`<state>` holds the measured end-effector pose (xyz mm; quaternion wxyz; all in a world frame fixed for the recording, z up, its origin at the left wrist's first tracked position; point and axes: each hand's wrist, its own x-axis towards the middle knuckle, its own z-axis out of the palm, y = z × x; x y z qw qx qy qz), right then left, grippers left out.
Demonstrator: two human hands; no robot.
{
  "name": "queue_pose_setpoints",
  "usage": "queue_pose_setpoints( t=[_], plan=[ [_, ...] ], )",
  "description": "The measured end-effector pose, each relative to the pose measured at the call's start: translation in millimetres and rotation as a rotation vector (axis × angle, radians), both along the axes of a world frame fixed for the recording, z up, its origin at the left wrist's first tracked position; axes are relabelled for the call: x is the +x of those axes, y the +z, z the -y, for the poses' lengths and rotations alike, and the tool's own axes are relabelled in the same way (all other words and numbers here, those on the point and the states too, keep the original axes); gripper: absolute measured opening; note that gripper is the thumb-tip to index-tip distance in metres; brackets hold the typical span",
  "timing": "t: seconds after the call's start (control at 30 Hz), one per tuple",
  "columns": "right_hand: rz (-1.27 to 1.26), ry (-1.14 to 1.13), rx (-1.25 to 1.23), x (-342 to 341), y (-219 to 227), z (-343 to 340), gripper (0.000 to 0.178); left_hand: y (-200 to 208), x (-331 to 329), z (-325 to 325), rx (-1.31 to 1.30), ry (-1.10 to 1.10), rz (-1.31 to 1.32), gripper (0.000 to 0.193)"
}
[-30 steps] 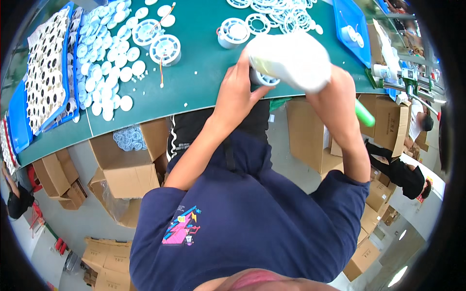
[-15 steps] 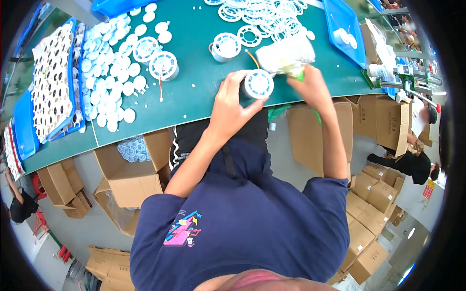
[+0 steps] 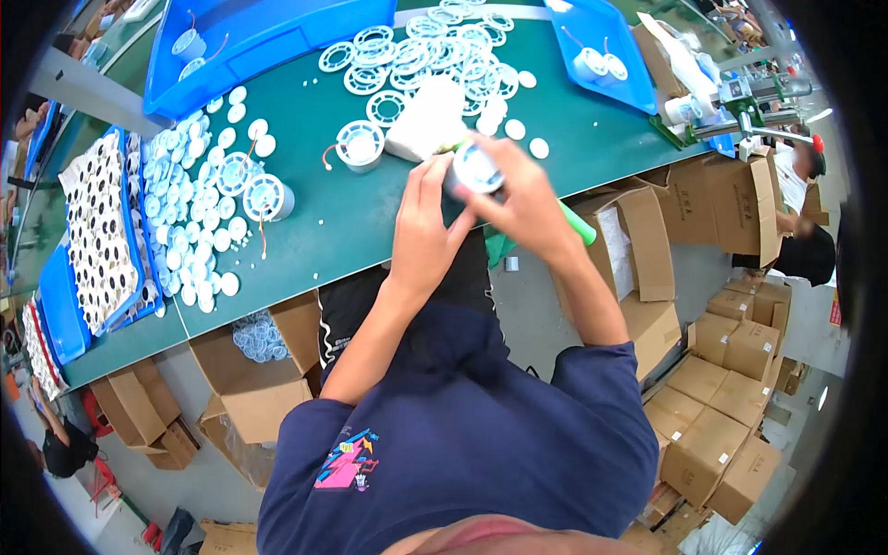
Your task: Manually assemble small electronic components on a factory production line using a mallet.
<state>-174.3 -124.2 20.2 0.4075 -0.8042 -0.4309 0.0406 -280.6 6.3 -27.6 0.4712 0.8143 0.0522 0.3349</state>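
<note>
A white cylindrical housing (image 3: 477,169) with a slotted round top sits between my hands at the table's near edge. My left hand (image 3: 424,227) is curved around its left side, fingers closed against it. From the right, my right hand (image 3: 520,199) grips it, thumb low and fingers over the far side; this hand is slightly blurred. Just beyond lies a mallet with a bulky white head (image 3: 430,118). Its green handle (image 3: 577,222) passes beneath my right hand and sticks out past the table edge. Another housing (image 3: 359,146) with a red wire stands left of the mallet head.
White slotted rings (image 3: 435,42) are heaped at the back. Many white discs (image 3: 190,208) lie at left, near two more housings (image 3: 268,198). Blue trays (image 3: 561,11) hold wired housings. A clamp-like metal fixture (image 3: 740,102) stands at right. Cardboard boxes (image 3: 638,236) line the floor below.
My right hand has let go of the mallet, now lying on the table, and has moved left onto the housing. My left hand stays at the housing. The whole view has shifted.
</note>
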Motion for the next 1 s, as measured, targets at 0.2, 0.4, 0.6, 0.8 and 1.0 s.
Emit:
queue_pose_setpoints(
  t=[0.2,0.4,0.6,0.8,1.0],
  plan=[
    [0.500,-0.879,0.051,204.8,-10.5,133.9,0.061,5.2,-45.4,-9.3,0.087,0.328,-0.258,0.066],
    [0.194,-0.954,-0.415,304.8,-41.5,188.4,0.074,-3.6,-17.8,-20.3,0.106,0.424,-0.308,0.088],
    [0.391,-0.428,-0.191,152.4,-21.9,81.0,0.038,-9.9,5.9,-54.6,0.131,0.549,-0.259,0.079],
    [0.271,-0.144,-0.242,70.6,-41.1,79.8,0.027,-3.7,-25.1,-74.9,0.093,0.219,-0.204,0.063],
    [0.281,-0.336,-0.252,68.0,-34.2,71.0,0.024,-11.5,-31.2,-73.2,0.077,0.243,-0.146,0.066]
  ],
)
